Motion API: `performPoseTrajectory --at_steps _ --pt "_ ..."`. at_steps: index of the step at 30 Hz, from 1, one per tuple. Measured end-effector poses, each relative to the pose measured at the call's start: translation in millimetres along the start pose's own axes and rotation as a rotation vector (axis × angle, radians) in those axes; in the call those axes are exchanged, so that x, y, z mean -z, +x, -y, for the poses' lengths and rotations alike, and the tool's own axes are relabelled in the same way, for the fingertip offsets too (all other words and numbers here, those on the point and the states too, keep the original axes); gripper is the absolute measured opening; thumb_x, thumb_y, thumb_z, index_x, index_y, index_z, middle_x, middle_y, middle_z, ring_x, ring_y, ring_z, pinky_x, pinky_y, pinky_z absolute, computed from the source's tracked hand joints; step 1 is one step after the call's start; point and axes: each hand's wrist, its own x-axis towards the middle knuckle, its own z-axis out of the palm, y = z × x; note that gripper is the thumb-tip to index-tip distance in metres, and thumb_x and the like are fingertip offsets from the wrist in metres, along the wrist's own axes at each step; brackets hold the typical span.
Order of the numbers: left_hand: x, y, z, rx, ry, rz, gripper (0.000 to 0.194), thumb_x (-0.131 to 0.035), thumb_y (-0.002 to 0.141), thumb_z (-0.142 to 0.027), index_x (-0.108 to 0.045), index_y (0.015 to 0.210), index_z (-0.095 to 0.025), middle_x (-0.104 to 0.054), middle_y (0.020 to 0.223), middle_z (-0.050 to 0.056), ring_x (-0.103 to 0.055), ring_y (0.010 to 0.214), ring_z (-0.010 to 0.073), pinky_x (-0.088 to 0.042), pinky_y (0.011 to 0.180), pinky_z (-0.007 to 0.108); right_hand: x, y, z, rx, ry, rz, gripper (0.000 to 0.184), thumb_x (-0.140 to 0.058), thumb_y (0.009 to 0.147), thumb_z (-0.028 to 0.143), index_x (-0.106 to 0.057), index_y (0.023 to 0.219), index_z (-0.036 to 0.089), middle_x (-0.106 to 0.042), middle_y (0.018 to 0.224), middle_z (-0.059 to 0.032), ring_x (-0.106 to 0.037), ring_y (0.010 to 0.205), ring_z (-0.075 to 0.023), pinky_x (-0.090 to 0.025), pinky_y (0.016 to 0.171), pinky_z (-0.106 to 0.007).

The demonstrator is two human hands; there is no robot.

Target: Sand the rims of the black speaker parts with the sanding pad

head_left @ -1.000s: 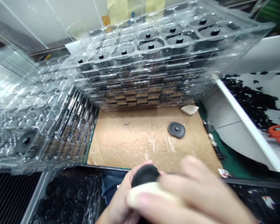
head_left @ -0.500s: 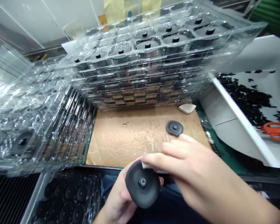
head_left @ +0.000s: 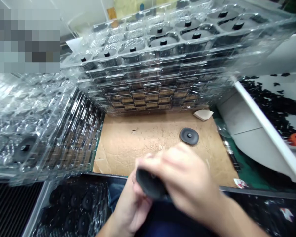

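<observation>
Two bare hands grip a black disc (head_left: 150, 184) edge-on just in front of a cardboard sheet (head_left: 138, 154), the left hand (head_left: 130, 204) curled beneath it and the right hand (head_left: 185, 181) closed over its upper edge, both slightly blurred. A second disc (head_left: 189, 136) lies flat on the cardboard, just beyond the right hand and near a stack of clear plastic trays (head_left: 148, 82) holding more discs.

A factory workstation, with stacked clear plastic trays (head_left: 150, 75) beside a cardboard-covered bench (head_left: 128, 151).
</observation>
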Motion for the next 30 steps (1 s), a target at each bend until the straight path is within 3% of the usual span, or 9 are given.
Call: performPoseTrajectory --at_steps 2,4,9,14,16,19,24,28,30 --pt "4.0 5 -3 0.014 -0.053 0.048 0.054 -0.075 0.058 -0.039 -0.063 0.108 -0.023 -0.066 0.108 0.006 -0.058 0.105 0.0268 -0.047 0.089 0.034 -10 -13 -27 -0.324 0.0 0.05 0.025 -0.042 0.089 0.021 -0.064 0.103 0.023 -0.068 0.09 -0.0016 -0.06 0.08 -0.0159 -0.042 0.07 -0.03" --pt "7.3 7 -5 0.002 -0.111 0.068 0.045 -0.069 0.067 -0.036 -0.062 0.109 -0.022 -0.063 0.116 0.008 -0.057 0.108 0.0273 -0.046 0.091 0.033 -23 -33 -48 -0.455 -0.005 0.06 0.025 -0.044 0.089 0.023 -0.063 0.105 0.022 -0.068 0.096 -0.0042 -0.061 0.085 -0.0187 -0.045 0.074 -0.032" --pt "8.7 8 -11 -0.01 -0.132 0.057 0.04 -0.064 0.073 -0.03 -0.061 0.111 -0.019 -0.061 0.12 0.011 -0.051 0.115 0.0283 -0.046 0.092 0.034 -55 -84 -55 -0.533 0.073 0.088 0.023 -0.047 0.087 0.026 -0.066 0.101 0.022 -0.07 0.084 -0.0026 -0.065 0.073 -0.0175 -0.052 0.065 -0.03" --pt "2.9 12 -9 -0.01 -0.09 0.076 0.039 -0.066 0.071 -0.029 -0.062 0.109 -0.019 -0.062 0.117 0.011 -0.056 0.11 0.0273 -0.048 0.09 0.033 -36 -67 -35 -0.639 0.116 -0.054 0.024 -0.049 0.088 0.03 -0.065 0.103 0.021 -0.069 0.098 -0.0042 -0.065 0.086 -0.0191 -0.054 0.065 -0.025" --pt "0.4 12 -4 -0.042 -0.057 0.062 0.045 -0.071 0.067 -0.03 -0.061 0.11 -0.021 -0.064 0.114 0.009 -0.058 0.105 0.025 -0.049 0.088 0.032 -22 -44 -18 -0.616 0.146 -0.209 0.022 -0.051 0.087 0.028 -0.064 0.104 0.024 -0.067 0.105 -0.003 -0.064 0.092 -0.0192 -0.053 0.067 -0.024" --pt "0.3 9 3 -0.059 -0.002 -0.018 0.053 -0.072 0.066 -0.025 -0.056 0.117 -0.025 -0.066 0.109 0.005 -0.062 0.095 0.0184 -0.048 0.087 0.028 -12 -14 10 -0.35 0.197 -0.319 0.023 -0.048 0.086 0.016 -0.063 0.102 0.019 -0.069 0.096 -0.0043 -0.064 0.084 -0.0168 -0.052 0.072 -0.027" --pt "3.3 3 5 -0.04 0.041 -0.112 0.055 -0.072 0.065 -0.021 -0.056 0.117 -0.029 -0.068 0.103 0.001 -0.062 0.093 0.017 -0.048 0.085 0.026 -14 2 25 -0.286 0.278 0.168 0.022 -0.046 0.083 0.011 -0.066 0.088 0.018 -0.065 0.074 -0.0012 -0.061 0.066 -0.0139 -0.05 0.061 -0.025" --pt "-1.3 0 1 -0.021 0.055 -0.003 0.055 -0.079 0.056 -0.029 -0.063 0.109 -0.026 -0.069 0.1 0.003 -0.061 0.096 0.0196 -0.046 0.089 0.027 -19 3 22 -0.215 0.224 -0.105 0.024 -0.043 0.086 0.012 -0.063 0.1 0.012 -0.066 0.082 -0.0059 -0.06 0.073 -0.0164 -0.049 0.069 -0.03" --pt "-1.4 -2 -2 -0.039 0.03 0.019 0.05 -0.078 0.057 -0.025 -0.064 0.105 -0.027 -0.069 0.103 0.002 -0.06 0.1 0.0187 -0.045 0.09 0.025 -17 -3 22 -0.156 0.278 -0.138 0.024 -0.044 0.086 0.012 -0.062 0.101 0.012 -0.066 0.082 -0.005 -0.06 0.073 -0.0146 -0.048 0.07 -0.027"
